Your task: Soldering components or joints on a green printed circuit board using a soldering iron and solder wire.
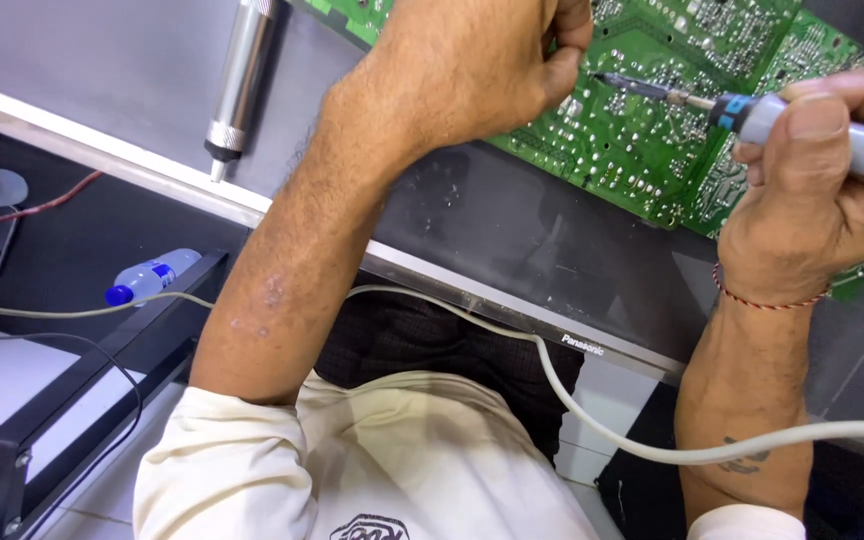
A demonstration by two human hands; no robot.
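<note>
A green circuit board (642, 130) lies on a dark flat panel (512, 220). My right hand (812, 190) grips a soldering iron (832, 135) with a grey-blue handle, its dark tip touching the board near the middle. My left hand (472, 60) rests on the board's left part with fingers curled, close to the iron's tip; whether it pinches anything is hidden. The iron's white cord (592, 420) runs across my lap.
A silver pen-shaped tool (240, 80) lies on the panel at upper left. A plastic bottle with a blue cap (150, 277) rests on a dark surface below the panel's edge. A red wire (42, 207) and thin cables trail at left.
</note>
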